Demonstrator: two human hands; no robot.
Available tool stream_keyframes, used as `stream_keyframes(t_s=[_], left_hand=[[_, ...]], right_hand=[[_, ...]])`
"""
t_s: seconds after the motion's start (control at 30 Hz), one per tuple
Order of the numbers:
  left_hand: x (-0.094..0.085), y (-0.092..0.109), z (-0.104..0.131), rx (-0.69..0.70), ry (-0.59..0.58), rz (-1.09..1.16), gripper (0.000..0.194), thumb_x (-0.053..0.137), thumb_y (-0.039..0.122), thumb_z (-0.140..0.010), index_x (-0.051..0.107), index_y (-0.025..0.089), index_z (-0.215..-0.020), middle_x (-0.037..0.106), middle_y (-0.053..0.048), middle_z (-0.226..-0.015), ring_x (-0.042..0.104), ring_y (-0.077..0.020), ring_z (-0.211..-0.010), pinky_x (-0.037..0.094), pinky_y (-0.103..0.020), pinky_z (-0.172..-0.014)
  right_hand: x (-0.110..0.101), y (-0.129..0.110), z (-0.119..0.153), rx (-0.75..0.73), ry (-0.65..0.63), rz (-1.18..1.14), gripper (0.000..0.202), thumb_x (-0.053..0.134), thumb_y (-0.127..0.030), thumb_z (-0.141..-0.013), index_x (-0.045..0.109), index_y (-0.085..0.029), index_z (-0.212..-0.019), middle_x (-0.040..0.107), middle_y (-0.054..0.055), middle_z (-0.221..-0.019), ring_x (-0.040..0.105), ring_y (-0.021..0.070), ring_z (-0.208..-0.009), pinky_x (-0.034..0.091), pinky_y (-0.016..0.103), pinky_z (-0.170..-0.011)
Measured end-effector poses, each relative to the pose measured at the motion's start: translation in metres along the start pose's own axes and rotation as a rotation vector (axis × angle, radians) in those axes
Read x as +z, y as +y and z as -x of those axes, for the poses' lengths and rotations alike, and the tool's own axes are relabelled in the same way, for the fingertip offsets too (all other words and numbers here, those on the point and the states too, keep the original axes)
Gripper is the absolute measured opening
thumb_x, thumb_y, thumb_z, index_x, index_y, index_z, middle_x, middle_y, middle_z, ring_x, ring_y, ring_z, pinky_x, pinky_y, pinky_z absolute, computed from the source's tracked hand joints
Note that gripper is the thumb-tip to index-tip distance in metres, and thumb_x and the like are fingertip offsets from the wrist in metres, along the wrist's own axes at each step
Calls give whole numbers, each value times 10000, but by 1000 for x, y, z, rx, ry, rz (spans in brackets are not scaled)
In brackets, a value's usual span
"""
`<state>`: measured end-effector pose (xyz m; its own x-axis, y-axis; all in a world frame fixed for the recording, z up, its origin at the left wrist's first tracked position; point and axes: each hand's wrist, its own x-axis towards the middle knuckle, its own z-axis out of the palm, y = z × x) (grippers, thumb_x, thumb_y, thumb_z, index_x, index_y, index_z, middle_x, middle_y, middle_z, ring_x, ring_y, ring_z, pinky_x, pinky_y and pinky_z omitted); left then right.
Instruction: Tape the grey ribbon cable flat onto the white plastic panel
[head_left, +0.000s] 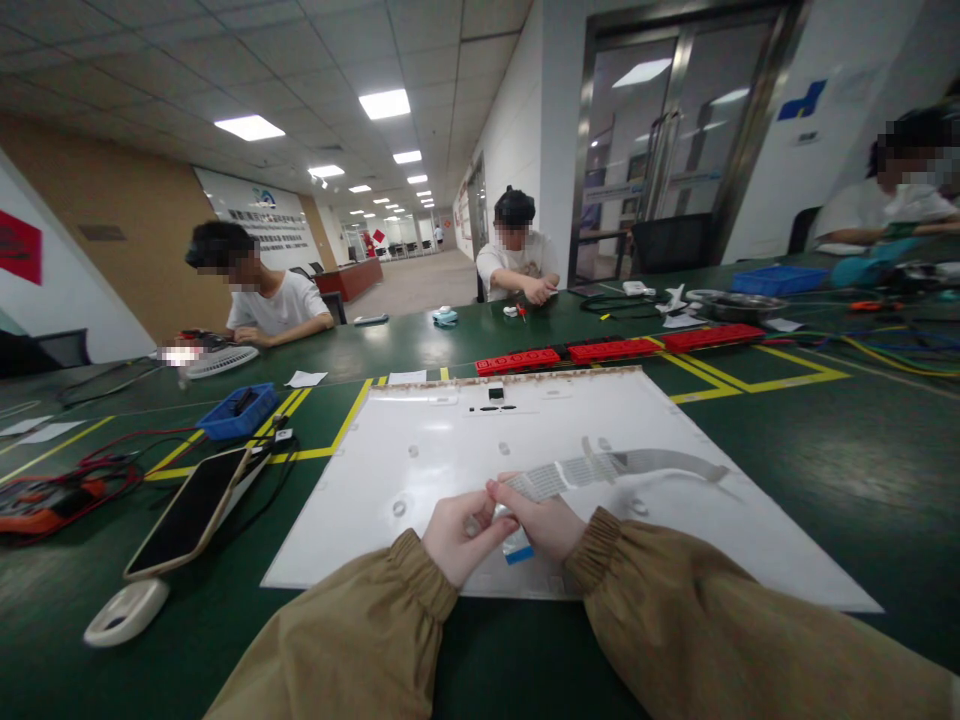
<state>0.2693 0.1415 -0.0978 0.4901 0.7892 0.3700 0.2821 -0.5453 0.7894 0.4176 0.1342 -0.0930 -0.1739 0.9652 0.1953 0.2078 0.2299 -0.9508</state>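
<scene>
Both hands are at the near half of a white panel (450,430), which lies flat on the green counter (862,480). A grey flat ribbon cable (570,475) is held above the panel, its near end between the hands and its long tail running off to the right with a bend toward the far tip. The right hand (546,522) is closed, thumb and fingers pinching the cable; the left hand (459,535) is also closed, fingertips pinching its near end right against the right hand, exact contact partly hidden. A blue end tab (520,555) hangs below the fingers. Beyond the panel's far edge: a row of red strips (611,350). Left of the panel: a smartphone (187,515), a white oval object (126,612) just beside its near end, a blue tray (238,425), and an orange-and-black meter (45,510). A person (517,250) sits across the counter.
</scene>
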Motion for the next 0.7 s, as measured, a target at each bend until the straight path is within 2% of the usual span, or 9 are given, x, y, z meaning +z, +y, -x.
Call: stream_keyframes(t_s=[0.13, 0.23, 0.33, 0.47, 0.7], left_hand=[[0, -2, 0, 13, 10, -22, 353, 570, 344, -796, 383, 164, -557, 381, 49, -539, 380, -85, -541, 312, -199, -532], [1, -3, 0, 18, 23, 4, 351, 568, 342, -799, 390, 162, -557, 372, 48, -540, 381, -87, -547, 317, -199, -538], [1, -5, 0, 6, 30, 51, 307, 566, 340, -803, 461, 152, -584, 401, 39, -553, 392, -95, -564, 333, -206, -553], [1, -9, 1, -14, 29, 71, 234, 565, 318, -800, 537, 137, -654, 449, 23, -590, 414, -106, -591, 347, -217, -574], [2, -6, -1, -18, 24, 66, 313, 564, 361, -809, 472, 144, -602, 364, 40, -565, 354, -92, -564, 306, -214, -546]], right_hand=[[0, 1, 0, -7, -17, 8, 363, 413, -440, -842, 483, -193, -585, 476, -14, -597, 491, 148, -646, 373, 308, -714], [0, 5, 0, -34, -8, 29, 389, 421, -443, -847, 435, -194, -549, 425, -27, -552, 462, 133, -596, 371, 299, -678], [0, 7, 0, -40, -18, 56, 391, 460, -463, -823, 398, -195, -545, 409, -31, -549, 447, 128, -585, 369, 300, -656], [-2, 3, 0, -68, -49, 98, 388, 457, -481, -809, 422, -192, -551, 430, -23, -560, 452, 133, -593, 378, 320, -684], [-1, -1, 2, -39, -13, 111, 368, 432, -461, -807, 435, -197, -550, 457, -12, -565, 487, 149, -609, 392, 343, -711]])
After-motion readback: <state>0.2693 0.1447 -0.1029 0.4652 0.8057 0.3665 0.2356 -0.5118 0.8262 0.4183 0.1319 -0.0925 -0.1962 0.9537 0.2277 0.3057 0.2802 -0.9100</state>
